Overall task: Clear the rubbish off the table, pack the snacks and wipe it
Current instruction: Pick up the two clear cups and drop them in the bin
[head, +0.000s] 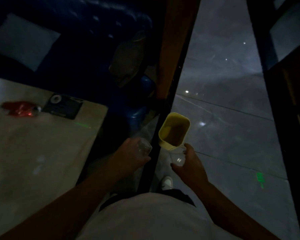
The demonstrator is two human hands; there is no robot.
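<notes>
The scene is dim. A yellow bin (pixel 174 129) stands on the floor just ahead of me, its mouth facing up. My left hand (pixel 131 157) is shut on a crumpled clear plastic bottle (pixel 144 148), left of the bin. My right hand (pixel 189 163) is closed on a clear plastic cup or bottle (pixel 177 157) right below the bin's near rim. On the white table (pixel 42 149) at the left lie a crushed red can (pixel 22 109) and a dark card with a white ring (pixel 62 105).
A dark vertical post (pixel 164 118) with an orange wooden panel (pixel 176 49) runs between my hands. Blue seating (pixel 93 40) sits behind the table. Glossy grey floor (pixel 232 127) spreads to the right, and dark furniture (pixel 287 101) lines the right edge.
</notes>
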